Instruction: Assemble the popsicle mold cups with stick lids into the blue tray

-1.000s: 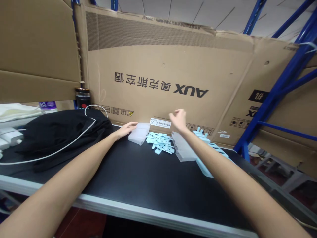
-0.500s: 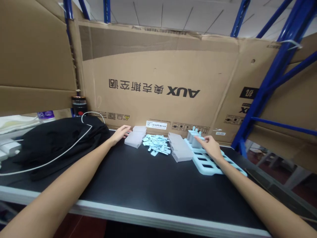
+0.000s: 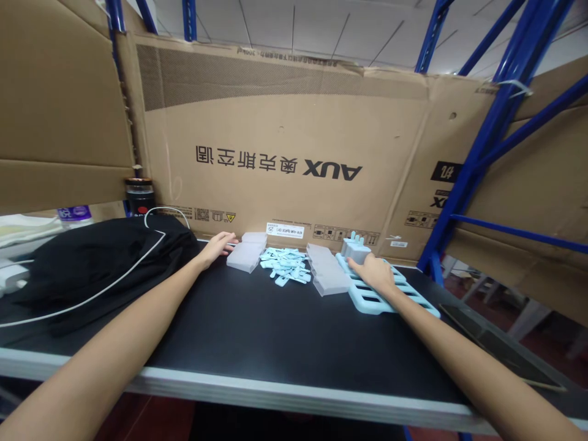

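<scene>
Neither hand is clamped on anything. The right hand (image 3: 374,272) lies palm down, fingers loosely spread, on the pale blue ice-pop mould tray (image 3: 404,297), its fingertips close to the grey moulds (image 3: 354,250) that stand in the tray's far end with blue stick handles poking up. The left hand (image 3: 215,245) rests open on the black tabletop (image 3: 275,343), fingertips at the near-left edge of a frosted plastic lid (image 3: 247,252); whether they quite touch it cannot be told.

A second ago the right hand was lifted in the air behind the tray, fingers curled; half a second ago it had come down at the standing moulds; now it has slid a little nearer along the tray and flattened onto it. The left hand has stayed by its lid throughout. So, judging from this, the right hand has passed from reaching to bearing on the tray, which reads as steadying or positioning it.

Left of the tray, touching or nearly so, lies a second frosted lid (image 3: 327,278). Farther left is a loose heap of pale blue sticks (image 3: 285,266), and beyond that the first lid. Behind the tray stands an AUX cardboard carton (image 3: 294,122); well to its left lies a black garment (image 3: 92,257) with a white cable (image 3: 114,278) across it.
</scene>
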A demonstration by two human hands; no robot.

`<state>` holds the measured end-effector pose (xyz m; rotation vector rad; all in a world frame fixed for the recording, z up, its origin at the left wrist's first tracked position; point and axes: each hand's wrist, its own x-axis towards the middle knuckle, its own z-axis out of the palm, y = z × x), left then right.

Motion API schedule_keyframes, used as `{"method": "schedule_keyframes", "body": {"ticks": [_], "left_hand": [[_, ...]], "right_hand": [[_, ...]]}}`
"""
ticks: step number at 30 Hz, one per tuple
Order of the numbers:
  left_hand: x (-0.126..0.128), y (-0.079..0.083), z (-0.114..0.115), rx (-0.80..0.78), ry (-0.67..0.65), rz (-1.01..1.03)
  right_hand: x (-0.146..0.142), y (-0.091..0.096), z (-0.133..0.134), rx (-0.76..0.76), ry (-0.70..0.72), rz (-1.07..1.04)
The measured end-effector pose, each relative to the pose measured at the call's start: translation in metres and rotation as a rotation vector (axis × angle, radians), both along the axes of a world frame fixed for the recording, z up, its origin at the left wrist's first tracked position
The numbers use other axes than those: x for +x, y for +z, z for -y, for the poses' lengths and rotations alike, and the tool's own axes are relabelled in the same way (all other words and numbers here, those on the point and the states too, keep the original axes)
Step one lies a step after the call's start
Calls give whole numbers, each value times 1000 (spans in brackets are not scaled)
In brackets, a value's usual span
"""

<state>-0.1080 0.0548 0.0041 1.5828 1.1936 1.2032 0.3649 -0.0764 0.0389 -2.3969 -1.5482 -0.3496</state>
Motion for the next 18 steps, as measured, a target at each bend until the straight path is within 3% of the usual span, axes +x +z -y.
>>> {"method": "schedule_keyframes", "body": {"ticks": [5,9,11,13,16,18], "left_hand": [[0,0,2,14,-2,-8],[0,0,3,18,5,5],[0,0,3,16,9,12],[-1,0,3,14,13,13],[-1,-1,3,22,15,11],[-1,-1,3,30,12,13]], "right_hand": [[-3,11,6,157,101,-120],[-12,36,4,279,175,-168],[-24,52,2,209,228,-159],[-42,66,-1,48,368,-83],[-72,83,-5,-183,547,177],[-89,91,-7,-280,552,308]]}}
